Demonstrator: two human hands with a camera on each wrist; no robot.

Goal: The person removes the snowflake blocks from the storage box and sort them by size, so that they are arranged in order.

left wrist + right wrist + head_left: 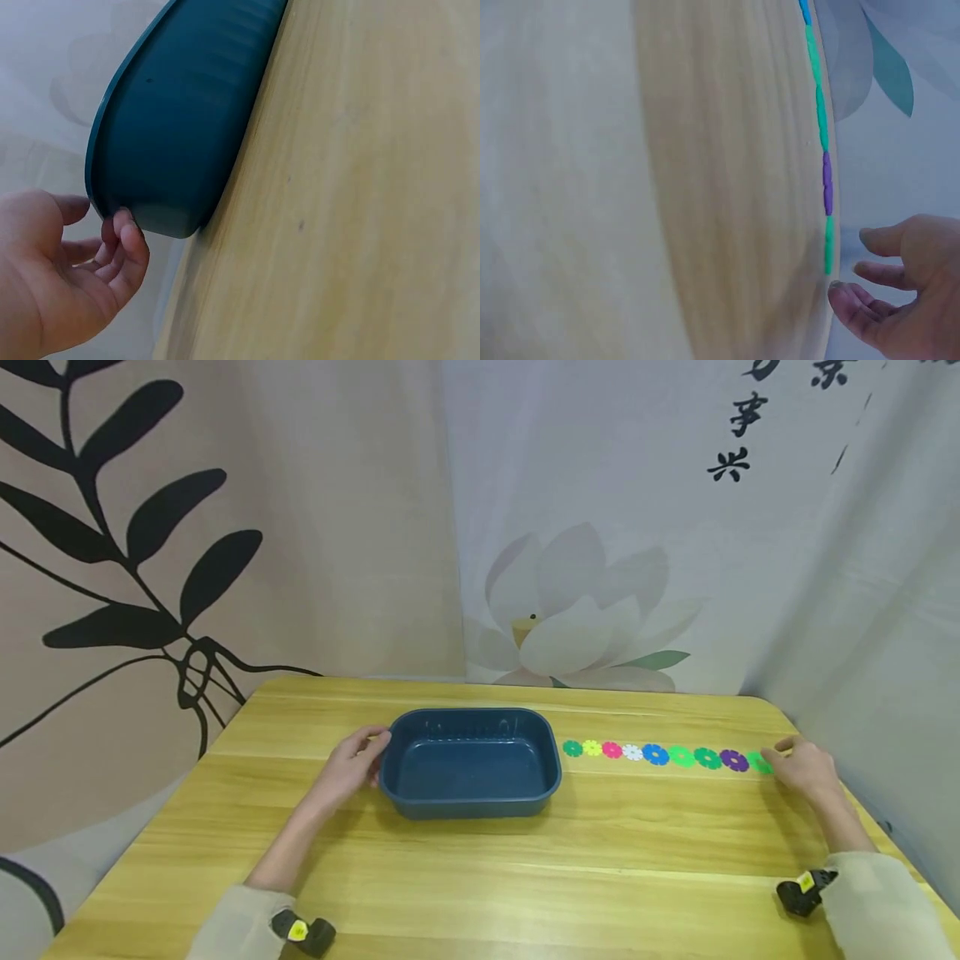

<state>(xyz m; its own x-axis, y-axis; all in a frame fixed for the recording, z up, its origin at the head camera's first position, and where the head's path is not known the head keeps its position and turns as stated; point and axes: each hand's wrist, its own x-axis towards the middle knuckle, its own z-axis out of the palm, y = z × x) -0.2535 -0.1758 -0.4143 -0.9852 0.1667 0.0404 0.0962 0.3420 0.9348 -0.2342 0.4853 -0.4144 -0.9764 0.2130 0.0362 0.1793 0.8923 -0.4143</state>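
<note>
A dark blue plastic basin [465,810] stands upright on the wooden table, and its inside shows only bare floor. My left hand [356,762] holds the basin's left end, thumb at the rim and the other fingers bent against the outer wall [172,150]. To the right, a row of several flat flower-shaped plastic pieces runs across the table. My right hand [806,768] is at the row's right end, beside a light green flower piece [759,762]. In the right wrist view, its fingers are loosely bent and spread apart, with nothing between them.
The row includes a purple piece [734,761], a blue piece [655,754], a white piece [632,752] and a pink piece [612,750]. Printed curtains [360,527] hang behind the table [525,885] and along its right side.
</note>
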